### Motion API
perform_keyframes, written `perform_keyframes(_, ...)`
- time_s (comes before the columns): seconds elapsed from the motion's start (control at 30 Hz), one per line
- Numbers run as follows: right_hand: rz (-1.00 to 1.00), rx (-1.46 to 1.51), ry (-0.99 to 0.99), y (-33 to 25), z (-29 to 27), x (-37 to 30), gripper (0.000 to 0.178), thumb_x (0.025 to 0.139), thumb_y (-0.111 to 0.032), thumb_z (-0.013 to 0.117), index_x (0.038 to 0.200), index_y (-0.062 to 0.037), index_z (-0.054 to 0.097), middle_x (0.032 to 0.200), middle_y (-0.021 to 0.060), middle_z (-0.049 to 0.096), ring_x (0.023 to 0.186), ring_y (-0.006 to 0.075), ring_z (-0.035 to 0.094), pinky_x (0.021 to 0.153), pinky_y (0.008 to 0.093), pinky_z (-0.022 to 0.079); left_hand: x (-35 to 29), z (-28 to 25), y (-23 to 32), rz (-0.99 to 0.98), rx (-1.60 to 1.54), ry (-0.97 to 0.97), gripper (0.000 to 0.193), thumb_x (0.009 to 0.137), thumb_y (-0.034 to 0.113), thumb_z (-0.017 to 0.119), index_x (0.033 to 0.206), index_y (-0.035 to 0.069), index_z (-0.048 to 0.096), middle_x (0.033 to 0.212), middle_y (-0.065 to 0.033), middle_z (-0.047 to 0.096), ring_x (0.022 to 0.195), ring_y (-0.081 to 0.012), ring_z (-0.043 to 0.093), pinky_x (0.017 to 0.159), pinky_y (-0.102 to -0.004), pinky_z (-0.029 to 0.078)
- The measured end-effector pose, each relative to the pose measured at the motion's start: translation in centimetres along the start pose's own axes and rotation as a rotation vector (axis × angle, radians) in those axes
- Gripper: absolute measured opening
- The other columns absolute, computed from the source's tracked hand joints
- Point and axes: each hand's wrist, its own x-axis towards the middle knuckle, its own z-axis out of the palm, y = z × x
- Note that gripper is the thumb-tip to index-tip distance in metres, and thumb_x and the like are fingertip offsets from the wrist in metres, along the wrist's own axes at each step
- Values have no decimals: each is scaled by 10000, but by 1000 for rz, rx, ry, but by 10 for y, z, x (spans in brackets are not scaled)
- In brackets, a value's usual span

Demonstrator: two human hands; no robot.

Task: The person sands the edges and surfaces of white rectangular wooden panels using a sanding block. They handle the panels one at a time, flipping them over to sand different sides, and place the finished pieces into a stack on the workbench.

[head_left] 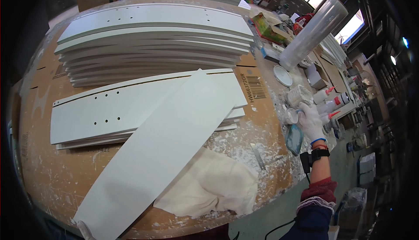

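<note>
A long white board (161, 139) lies slantwise across the table, its far end resting on a short stack of drilled white panels (83, 113). At its near end, my gloved left hand (84, 230) grips a corner; most of that hand is hidden. My right hand (310, 122), in a white knitted glove, reaches to the table's right edge among tubs and bottles. Its fingers curl beside a white tub (299, 95) and a small round cup (290, 116); what they pinch is hidden. Just below lies a teal block-like object (294, 139).
A taller stack of white panels (152, 43) stands at the back. A cream cloth (214, 183) and a flat scraper blade (257, 156) lie near the board. Red-tipped bottles (323, 94), a round lid (283, 75) and a clear plastic roll (313, 32) line the right side.
</note>
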Motion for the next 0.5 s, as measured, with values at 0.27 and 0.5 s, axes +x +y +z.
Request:
perform_keyframes(0.27,262,204,-34,28,-16,-42,213,813,-187,627,961,-34,617,948,187,592,889,347,582,787,419,455,-2,-3,-1,-7,-3,10,779,930,564,478,1397,-43,339,1359,-213,473,1212,-338,498,1023,-441,407)
perform_keyframes(0.5,243,149,-50,35,34,-81,206,802,-191,621,937,-36,638,925,182,599,894,337,581,785,413,450,23,-15,-28,70,-371,-127,510,1006,397,429,1349,19,420,1257,-129,528,1098,-233,557,903,-361,494)
